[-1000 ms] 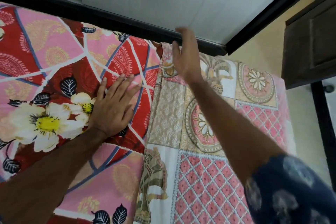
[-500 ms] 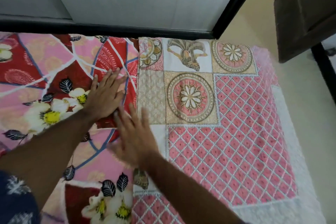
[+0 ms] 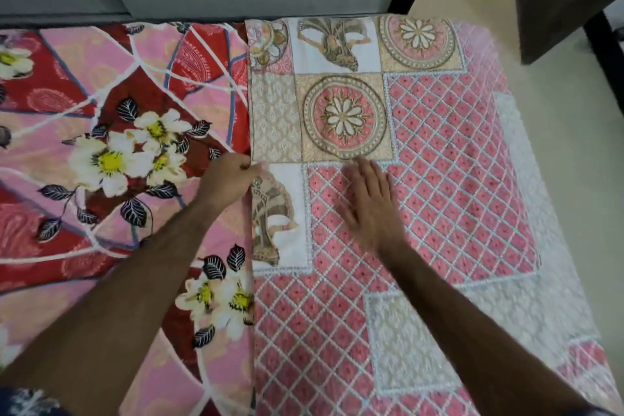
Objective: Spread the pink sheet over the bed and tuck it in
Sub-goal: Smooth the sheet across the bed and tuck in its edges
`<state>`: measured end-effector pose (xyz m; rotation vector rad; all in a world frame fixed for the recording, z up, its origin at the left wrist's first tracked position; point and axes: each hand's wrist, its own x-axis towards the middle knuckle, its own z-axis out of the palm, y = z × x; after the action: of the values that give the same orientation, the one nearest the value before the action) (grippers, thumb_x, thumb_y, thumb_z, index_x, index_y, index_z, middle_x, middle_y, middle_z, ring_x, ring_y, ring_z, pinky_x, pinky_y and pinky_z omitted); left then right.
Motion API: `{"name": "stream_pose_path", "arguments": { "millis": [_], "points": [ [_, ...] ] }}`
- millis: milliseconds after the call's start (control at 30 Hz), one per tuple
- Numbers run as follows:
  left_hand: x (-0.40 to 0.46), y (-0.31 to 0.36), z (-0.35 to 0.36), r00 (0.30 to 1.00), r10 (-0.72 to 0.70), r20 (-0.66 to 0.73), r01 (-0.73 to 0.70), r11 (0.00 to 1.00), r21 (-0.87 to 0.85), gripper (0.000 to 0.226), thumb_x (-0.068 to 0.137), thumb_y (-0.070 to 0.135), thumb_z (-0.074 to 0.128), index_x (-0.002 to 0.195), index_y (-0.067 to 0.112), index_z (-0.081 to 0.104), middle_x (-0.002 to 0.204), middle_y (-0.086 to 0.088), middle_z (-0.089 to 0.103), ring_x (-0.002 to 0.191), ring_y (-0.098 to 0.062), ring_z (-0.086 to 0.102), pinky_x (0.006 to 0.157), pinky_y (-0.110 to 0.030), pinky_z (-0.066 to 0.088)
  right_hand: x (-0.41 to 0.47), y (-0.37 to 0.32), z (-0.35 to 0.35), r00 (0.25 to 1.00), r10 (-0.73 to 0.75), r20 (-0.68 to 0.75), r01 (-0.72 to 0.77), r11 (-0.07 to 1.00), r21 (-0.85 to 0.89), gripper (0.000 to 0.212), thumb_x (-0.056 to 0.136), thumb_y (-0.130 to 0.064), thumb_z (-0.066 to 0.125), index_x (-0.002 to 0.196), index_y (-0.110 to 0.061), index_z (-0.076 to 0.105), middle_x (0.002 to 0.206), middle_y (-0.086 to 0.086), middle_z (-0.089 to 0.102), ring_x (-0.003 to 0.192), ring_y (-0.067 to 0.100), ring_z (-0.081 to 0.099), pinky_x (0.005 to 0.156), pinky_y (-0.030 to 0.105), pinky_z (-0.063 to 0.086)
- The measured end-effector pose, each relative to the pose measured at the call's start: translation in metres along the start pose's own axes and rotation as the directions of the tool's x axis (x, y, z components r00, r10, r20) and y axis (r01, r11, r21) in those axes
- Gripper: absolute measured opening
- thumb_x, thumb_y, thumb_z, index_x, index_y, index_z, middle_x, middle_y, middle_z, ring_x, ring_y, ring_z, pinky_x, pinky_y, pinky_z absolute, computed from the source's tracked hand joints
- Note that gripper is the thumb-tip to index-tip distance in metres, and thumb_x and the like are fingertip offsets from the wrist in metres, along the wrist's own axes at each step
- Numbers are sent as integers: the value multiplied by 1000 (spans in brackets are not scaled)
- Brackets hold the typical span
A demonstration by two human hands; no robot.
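On the left lies the red floral sheet (image 3: 111, 145); at its seam the left hand (image 3: 227, 179), nearer the edge, pinches the border of the pink sheet (image 3: 456, 152), which runs lengthwise from wall to viewer and spreads rightward from that grip; farther right the right hand (image 3: 369, 203) presses flat, fingers straight, holding nothing.

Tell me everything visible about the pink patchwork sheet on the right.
The pink patchwork sheet looks like thin printed cotton: pink diamond lattice, beige flower medallions, white figure panels. It lies flat, overlapping the red floral sheet. The left hand pinches its left edge; the right hand rests flat on it.
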<state>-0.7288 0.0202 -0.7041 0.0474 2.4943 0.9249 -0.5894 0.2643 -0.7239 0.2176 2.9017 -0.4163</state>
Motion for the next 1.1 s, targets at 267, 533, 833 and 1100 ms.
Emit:
{"name": "stream_pose_path", "arguments": {
  "millis": [267, 533, 833, 1100],
  "points": [
    [-11, -9, -5, 995, -96, 5, 93, 941, -326, 28, 93, 31, 68, 86, 5, 76, 65, -7, 64, 50, -15, 53, 57, -25, 42, 15, -22, 5, 998, -63, 24, 66, 990, -126, 74, 101, -64, 14, 159, -24, -10, 166, 8, -16, 152, 31, -16, 121, 60, -7],
    [27, 16, -18, 999, -16, -29, 10, 980, -197, 29, 94, 40, 65, 90, 12, 67, 83, -7, 69, 67, -26, 70, 56, -40, 59, 132, -16, -24, 997, -79, -23, 76, 989, -125, 79, 97, -68, 12, 160, -21, -3, 167, 9, -7, 153, 32, -10, 122, 58, -4],
    [118, 58, -35, 974, 91, -207, -126, 978, -168, 42, 93, 21, 64, 126, 16, 39, 77, 4, 49, 60, -15, 45, 50, -28, 33, 192, -37, -32, 994, -73, -77, 65, 992, -104, 67, 101, -61, 21, 159, -35, 0, 168, 7, -4, 153, 38, -3, 116, 70, -1],
    [142, 58, -26, 964, -14, -266, -16, 994, -109, 32, 89, 46, 67, 81, 17, 55, 77, -1, 60, 70, -21, 57, 65, -32, 43, 198, -39, -17, 990, -51, -129, 35, 991, -127, 63, 102, -60, 11, 159, -35, 0, 168, 4, -6, 153, 34, -8, 115, 71, -2]
  ]
}}
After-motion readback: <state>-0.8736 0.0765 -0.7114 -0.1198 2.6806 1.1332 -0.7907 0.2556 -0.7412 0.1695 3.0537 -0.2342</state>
